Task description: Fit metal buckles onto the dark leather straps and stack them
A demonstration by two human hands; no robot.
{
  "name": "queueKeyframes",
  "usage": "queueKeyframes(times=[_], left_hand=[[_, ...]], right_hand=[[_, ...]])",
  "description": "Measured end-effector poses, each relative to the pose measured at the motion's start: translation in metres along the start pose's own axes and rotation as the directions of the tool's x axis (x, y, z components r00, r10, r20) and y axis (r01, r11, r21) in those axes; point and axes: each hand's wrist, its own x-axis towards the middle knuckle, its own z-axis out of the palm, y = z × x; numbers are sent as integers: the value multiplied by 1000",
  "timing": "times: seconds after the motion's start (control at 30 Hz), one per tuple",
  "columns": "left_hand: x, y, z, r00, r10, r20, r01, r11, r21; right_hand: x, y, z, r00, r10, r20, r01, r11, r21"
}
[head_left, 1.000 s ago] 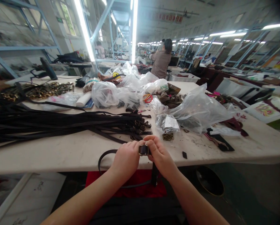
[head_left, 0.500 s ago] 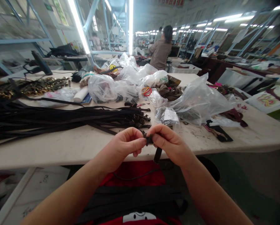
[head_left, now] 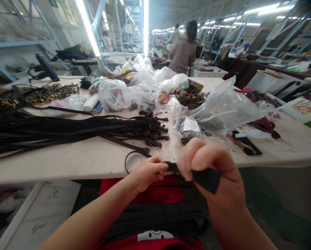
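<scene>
A black strap (head_left: 208,180) runs between my two hands at the table's front edge. My left hand (head_left: 151,172) pinches it at a small dark metal buckle (head_left: 168,166). My right hand (head_left: 211,166), closed and slightly blurred, grips the strap farther right, and its wide end sticks out below the fingers. Just beyond my left hand, a thin loop of black strap (head_left: 126,158) curves over the table edge. A bundle of black straps (head_left: 93,128) with buckles at the right ends lies on the table to the left.
Clear plastic bags (head_left: 223,107) heap across the table (head_left: 80,166). Red-handled scissors (head_left: 165,99) lie among them. Brass-coloured hardware (head_left: 51,93) is piled at the back left. A black piece (head_left: 249,144) lies at the right. A person (head_left: 184,52) stands beyond the table.
My right hand has moved right and nearer the camera, drawing the strap out from the buckle. My left hand has lowered slightly, still pinching at the buckle.
</scene>
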Motion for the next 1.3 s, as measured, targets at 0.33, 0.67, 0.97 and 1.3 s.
queueKeyframes(times=[0.33,0.67,0.97,1.3], left_hand=[[12,-23,-4,998,17,-66,-27,988,-153],[6,-28,-2,995,43,-88,-61,977,-205],[2,-31,9,989,71,-133,-90,986,-143],[3,-32,-4,984,108,-143,-138,966,-218]], right_hand=[[-7,35,-10,901,434,-1,-52,106,-993],[-27,55,-3,906,415,-82,-71,-42,-997],[-37,61,4,942,303,-143,-158,24,-987],[-39,71,-7,906,422,-27,-128,212,-969]])
